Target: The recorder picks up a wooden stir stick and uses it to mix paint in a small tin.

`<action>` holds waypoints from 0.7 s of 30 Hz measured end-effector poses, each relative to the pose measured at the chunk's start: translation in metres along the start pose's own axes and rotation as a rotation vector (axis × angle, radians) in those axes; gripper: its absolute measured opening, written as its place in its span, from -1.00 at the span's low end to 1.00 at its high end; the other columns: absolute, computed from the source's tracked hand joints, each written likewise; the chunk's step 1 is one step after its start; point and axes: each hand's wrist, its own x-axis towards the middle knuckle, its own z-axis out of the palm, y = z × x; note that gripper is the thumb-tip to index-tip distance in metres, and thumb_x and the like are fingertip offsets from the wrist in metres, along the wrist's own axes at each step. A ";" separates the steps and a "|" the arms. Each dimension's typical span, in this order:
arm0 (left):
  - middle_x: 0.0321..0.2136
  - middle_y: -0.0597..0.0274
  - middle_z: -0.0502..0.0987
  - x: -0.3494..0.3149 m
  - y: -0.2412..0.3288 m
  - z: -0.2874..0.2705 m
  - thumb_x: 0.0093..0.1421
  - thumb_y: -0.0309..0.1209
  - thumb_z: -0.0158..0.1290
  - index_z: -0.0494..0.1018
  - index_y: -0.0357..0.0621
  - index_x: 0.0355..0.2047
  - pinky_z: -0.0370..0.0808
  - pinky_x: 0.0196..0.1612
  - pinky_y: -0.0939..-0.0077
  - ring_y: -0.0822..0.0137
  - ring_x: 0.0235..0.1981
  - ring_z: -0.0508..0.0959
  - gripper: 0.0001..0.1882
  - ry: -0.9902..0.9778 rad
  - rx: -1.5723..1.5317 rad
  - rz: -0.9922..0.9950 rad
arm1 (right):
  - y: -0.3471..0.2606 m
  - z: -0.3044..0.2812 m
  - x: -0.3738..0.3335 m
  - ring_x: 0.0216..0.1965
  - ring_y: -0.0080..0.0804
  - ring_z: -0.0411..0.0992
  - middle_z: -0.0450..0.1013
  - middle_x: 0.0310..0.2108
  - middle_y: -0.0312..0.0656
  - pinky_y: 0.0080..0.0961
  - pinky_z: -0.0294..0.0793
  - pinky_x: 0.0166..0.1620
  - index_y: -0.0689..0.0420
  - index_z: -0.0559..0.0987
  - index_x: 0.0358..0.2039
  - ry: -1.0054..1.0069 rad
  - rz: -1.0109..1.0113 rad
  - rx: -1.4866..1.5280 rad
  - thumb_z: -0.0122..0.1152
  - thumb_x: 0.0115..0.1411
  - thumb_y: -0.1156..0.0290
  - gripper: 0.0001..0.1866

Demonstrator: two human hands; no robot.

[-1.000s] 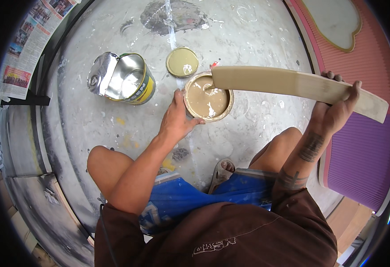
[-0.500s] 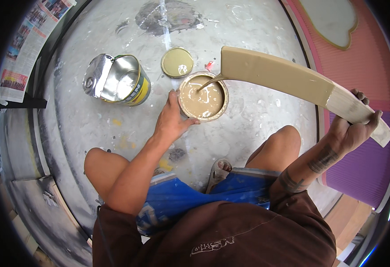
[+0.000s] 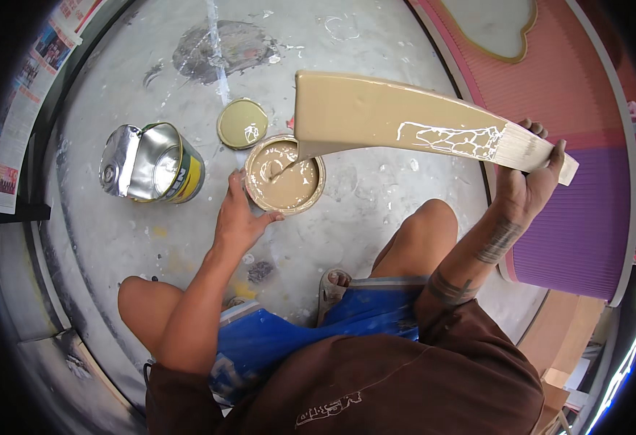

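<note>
A round can of tan paint (image 3: 297, 190) stands on the floor in front of me. My left hand (image 3: 239, 221) grips its near left side, thumb and fingers spread around the wall. In my right hand (image 3: 524, 170) is the bare end of a long flat wooden stirring paddle (image 3: 383, 116). Wet tan paint coats most of the paddle, which hangs tilted above the can. From its lower corner a thick string of paint runs down into the can. Just behind the can lies a round lid (image 3: 242, 123) with a wet patch of paint.
To the left, an opened metal tin (image 3: 180, 170) with its lid bent back stands on the stained grey floor (image 3: 361, 196). A pink and purple ribbed panel (image 3: 571, 217) is at the right. Newspaper (image 3: 24, 109) hangs at the far left.
The paddle has turned to show more of its broad face, and my right hand has risen. My view has shifted, so the can and tin appear lower and further left.
</note>
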 end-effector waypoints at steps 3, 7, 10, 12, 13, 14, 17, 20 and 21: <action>0.15 -0.29 0.40 0.001 -0.001 0.000 -0.14 -0.40 0.52 0.04 -0.23 0.24 0.45 0.20 0.07 -0.19 0.20 0.46 0.06 0.001 -0.013 0.004 | 0.002 0.007 -0.001 -0.17 -0.14 0.41 0.35 -0.29 -0.05 -0.07 0.55 0.11 0.26 0.31 -0.20 0.055 -0.029 -0.012 0.14 0.39 0.18 -0.63; 0.15 -0.29 0.40 0.002 0.001 0.000 -0.14 -0.40 0.52 0.04 -0.23 0.25 0.45 0.20 0.07 -0.20 0.20 0.45 0.07 -0.009 -0.010 -0.006 | 0.000 0.005 0.000 -0.16 -0.11 0.42 0.35 -0.28 -0.04 -0.08 0.56 0.10 0.26 0.31 -0.20 0.012 -0.016 0.003 0.15 0.39 0.17 -0.62; 0.15 -0.29 0.40 0.002 -0.001 0.000 -0.14 -0.40 0.52 0.04 -0.23 0.25 0.45 0.20 0.08 -0.20 0.20 0.45 0.06 -0.012 -0.024 -0.008 | 0.001 0.005 -0.001 -0.14 -0.09 0.42 0.36 -0.28 -0.04 -0.08 0.55 0.10 0.26 0.32 -0.20 0.041 -0.016 -0.007 0.15 0.38 0.17 -0.62; 0.15 -0.29 0.40 0.002 -0.003 0.002 -0.14 -0.40 0.52 0.04 -0.23 0.25 0.45 0.20 0.08 -0.20 0.19 0.46 0.06 -0.005 -0.023 0.007 | 0.001 0.003 -0.001 -0.13 -0.07 0.43 0.36 -0.28 -0.04 -0.07 0.55 0.11 0.27 0.33 -0.19 0.002 0.009 -0.004 0.16 0.38 0.17 -0.62; 0.14 -0.29 0.40 0.002 -0.002 0.002 -0.15 -0.40 0.52 0.04 -0.23 0.24 0.45 0.20 0.08 -0.20 0.19 0.46 0.06 0.002 -0.021 0.021 | 0.002 0.003 -0.002 -0.13 -0.07 0.43 0.36 -0.28 -0.04 -0.07 0.55 0.11 0.27 0.33 -0.19 0.003 0.010 -0.003 0.16 0.38 0.17 -0.62; 0.14 -0.29 0.40 0.002 -0.002 0.002 -0.15 -0.40 0.52 0.04 -0.23 0.24 0.45 0.20 0.08 -0.20 0.19 0.46 0.06 0.002 -0.019 0.020 | 0.003 0.004 -0.002 -0.12 -0.07 0.43 0.36 -0.27 -0.04 -0.07 0.55 0.12 0.27 0.33 -0.18 0.016 0.007 -0.005 0.16 0.38 0.17 -0.61; 0.14 -0.29 0.41 0.001 0.000 -0.001 -0.14 -0.41 0.52 0.04 -0.23 0.24 0.44 0.21 0.09 -0.20 0.19 0.46 0.05 -0.008 -0.008 -0.019 | 0.008 0.006 -0.003 -0.11 -0.06 0.43 0.36 -0.27 -0.04 -0.06 0.54 0.13 0.28 0.33 -0.18 0.036 0.004 -0.013 0.15 0.39 0.16 -0.61; 0.12 -0.29 0.42 0.001 0.002 -0.002 -0.14 -0.42 0.51 0.04 -0.23 0.24 0.44 0.20 0.08 -0.20 0.19 0.46 0.05 -0.011 -0.032 -0.013 | 0.011 0.006 -0.004 -0.11 -0.06 0.43 0.36 -0.27 -0.04 -0.06 0.54 0.14 0.28 0.33 -0.18 0.039 -0.008 -0.031 0.14 0.39 0.16 -0.61; 0.11 -0.29 0.43 0.001 0.003 -0.002 -0.14 -0.41 0.51 0.04 -0.23 0.24 0.43 0.20 0.08 -0.20 0.19 0.46 0.05 -0.019 -0.030 -0.021 | 0.012 0.007 -0.004 -0.11 -0.06 0.42 0.35 -0.27 -0.04 -0.06 0.54 0.14 0.29 0.33 -0.18 0.035 -0.016 -0.040 0.14 0.39 0.16 -0.61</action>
